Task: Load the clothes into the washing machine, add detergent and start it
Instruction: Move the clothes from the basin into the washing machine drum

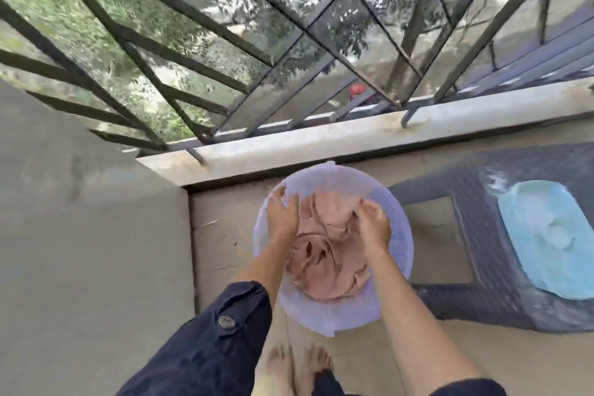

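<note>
On the tiled floor (221, 235) under the window ledge (321, 141), a pale, see-through basin (398, 235) sits at the centre of the view with the pink clothes (324, 270) bunched inside it. They fill the basin from its middle down to six o'clock, and their folds hide its bottom.

The left hand (283, 215) lies at ten o'clock in the basin, its fingers (279, 194) spread wide against the inner wall up to the rim; blur there makes it hard to tell whether they press on the wall. The right hand (373, 227) is at two o'clock, its fingers (364, 206) curled down into the pink clothes and gripping a fold, with the tips buried in the cloth.

A dark sleeve (218, 331) with one button covers the left upper arm. Bare feet (299, 363) show at six o'clock, cut off by the frame's edge.

At three o'clock, just beside the basin, stands a dark woven stool (482, 228) bearing something light blue (553, 235), too smeared to name and cut by the edge. A plain wall (80, 219) fills nine o'clock. Dark window bars (303, 30) cross twelve o'clock, with blurred greenery behind them.
</note>
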A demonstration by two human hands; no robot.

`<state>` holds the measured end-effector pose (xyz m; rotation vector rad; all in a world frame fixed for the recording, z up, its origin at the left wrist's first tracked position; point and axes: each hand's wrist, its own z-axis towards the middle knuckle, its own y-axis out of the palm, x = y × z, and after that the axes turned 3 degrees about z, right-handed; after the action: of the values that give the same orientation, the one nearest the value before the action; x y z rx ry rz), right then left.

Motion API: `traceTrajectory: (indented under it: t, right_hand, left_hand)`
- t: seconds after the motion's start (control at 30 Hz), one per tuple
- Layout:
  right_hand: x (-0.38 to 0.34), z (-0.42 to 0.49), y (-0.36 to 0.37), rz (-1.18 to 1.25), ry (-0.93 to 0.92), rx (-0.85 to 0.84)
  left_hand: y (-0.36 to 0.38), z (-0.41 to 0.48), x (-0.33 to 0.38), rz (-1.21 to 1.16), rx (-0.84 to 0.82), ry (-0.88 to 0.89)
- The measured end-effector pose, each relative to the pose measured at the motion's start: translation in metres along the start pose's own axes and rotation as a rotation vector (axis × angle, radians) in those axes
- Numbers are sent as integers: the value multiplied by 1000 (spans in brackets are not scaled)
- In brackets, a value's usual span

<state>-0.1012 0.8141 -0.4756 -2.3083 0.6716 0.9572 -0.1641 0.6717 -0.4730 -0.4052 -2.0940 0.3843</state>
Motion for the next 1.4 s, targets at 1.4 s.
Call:
traceTrajectory:
  t: [1.4]
  right_hand:
    - [-117,-137,-58,291,248,-130]
  left_hand:
    - [-69,-144,130,-62,-127,-136]
